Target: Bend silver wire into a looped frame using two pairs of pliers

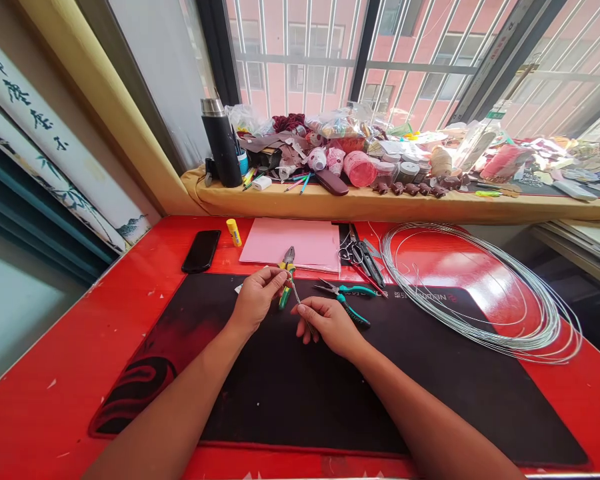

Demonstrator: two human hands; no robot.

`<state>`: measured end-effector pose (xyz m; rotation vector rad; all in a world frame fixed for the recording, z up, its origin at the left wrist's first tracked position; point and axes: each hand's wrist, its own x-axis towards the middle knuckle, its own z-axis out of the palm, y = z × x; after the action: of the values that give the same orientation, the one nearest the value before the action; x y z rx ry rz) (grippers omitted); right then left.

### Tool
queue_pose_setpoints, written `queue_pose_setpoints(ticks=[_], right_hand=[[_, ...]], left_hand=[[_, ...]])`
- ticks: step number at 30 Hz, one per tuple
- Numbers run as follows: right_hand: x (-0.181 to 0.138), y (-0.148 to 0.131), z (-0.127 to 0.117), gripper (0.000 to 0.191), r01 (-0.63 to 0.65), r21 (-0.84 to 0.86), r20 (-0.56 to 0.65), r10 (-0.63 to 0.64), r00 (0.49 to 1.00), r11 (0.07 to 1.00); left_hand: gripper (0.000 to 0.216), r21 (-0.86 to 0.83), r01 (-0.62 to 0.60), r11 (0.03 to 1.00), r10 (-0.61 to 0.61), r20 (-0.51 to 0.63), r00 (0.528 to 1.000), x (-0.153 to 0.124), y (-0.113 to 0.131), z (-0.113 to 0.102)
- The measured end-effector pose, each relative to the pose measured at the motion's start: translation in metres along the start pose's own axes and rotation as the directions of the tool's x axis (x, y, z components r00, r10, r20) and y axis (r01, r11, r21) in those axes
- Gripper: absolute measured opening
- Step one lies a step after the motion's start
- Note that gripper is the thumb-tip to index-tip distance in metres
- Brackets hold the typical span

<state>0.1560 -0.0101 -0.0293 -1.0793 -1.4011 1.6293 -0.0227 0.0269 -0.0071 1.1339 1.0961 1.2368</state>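
A short length of thin silvery wire [296, 291] runs between my two hands above the dark desk mat. My left hand [260, 293] pinches its upper end between thumb and fingertips. Lower and to the right, my right hand [330, 323] is closed on the other end, with its fingers curled. Just behind my left fingertips lie combination pliers [289, 257] with yellow-green handles, partly hidden by the hand. Beyond my right hand, teal-handled long-nose pliers [347, 293] rest open on the mat [280, 400].
A big coil of wire [545, 333] lies at the right. Behind the mat are pink paper [290, 237], scissors [353, 250], a utility knife [373, 263], a glue stick [234, 233] and a phone [201, 251]. A black flask [222, 143] stands on the cluttered windowsill [280, 205].
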Motion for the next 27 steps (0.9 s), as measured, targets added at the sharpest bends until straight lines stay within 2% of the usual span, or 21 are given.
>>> queue_pose_setpoints(ticks=[5,11,19,27], right_hand=[[0.0,0.0,-0.001,0.036,-0.013,0.019,0.017,0.013,1.0,1.0],[0.0,0.002,-0.002,0.037,-0.028,0.014,0.026,0.028,0.999,1.0],[0.001,0.001,0.0,0.034,-0.041,-0.008,0.029,0.041,0.999,0.999],[0.004,0.007,0.002,0.035,-0.039,0.017,0.049,0.038,0.998,0.999]], left_hand=[[0.032,0.039,-0.028,0.999,0.029,-0.03,0.999,0.001,-0.005,-0.002],[0.028,0.019,-0.043,0.999,0.046,-0.159,0.986,0.005,-0.01,-0.009],[0.03,-0.113,0.005,0.994,-0.007,-0.017,1.0,0.003,-0.006,-0.006],[0.04,-0.164,0.055,0.985,-0.078,-0.134,0.988,0.01,-0.011,-0.013]])
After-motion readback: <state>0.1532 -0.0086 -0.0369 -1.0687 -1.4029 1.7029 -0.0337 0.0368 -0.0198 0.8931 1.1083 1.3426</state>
